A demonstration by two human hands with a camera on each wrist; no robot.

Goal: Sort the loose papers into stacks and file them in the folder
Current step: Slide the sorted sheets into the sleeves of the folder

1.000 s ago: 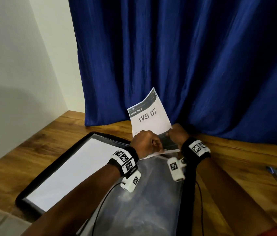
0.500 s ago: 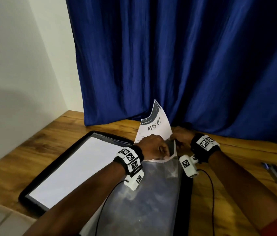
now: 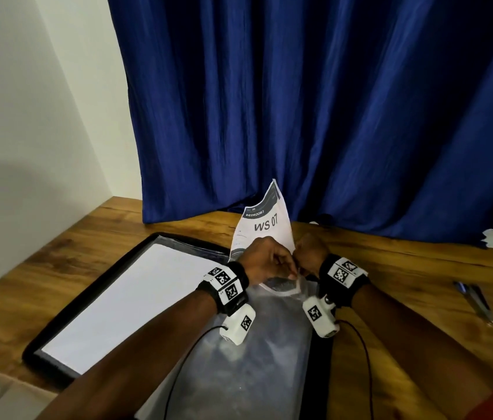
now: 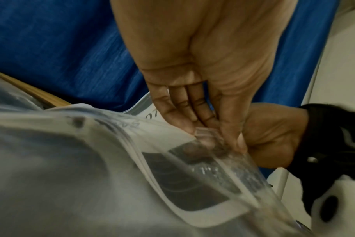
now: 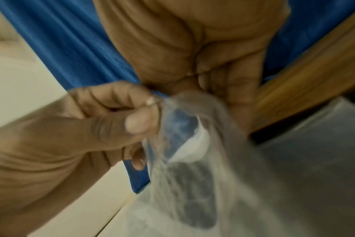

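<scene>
I pinched the clear sleeve of the open folder with my left hand to keep its mouth spread, while my right hand gripped the WS 07 sheet, standing it upright near the surface's far edge to feed its bottom corner in

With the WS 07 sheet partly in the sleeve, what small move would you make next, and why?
Probably slide the sheet further down into the sleeve. Most of it sticks up outside, and both the left hand and right hand pinch the sleeve mouth open.
</scene>
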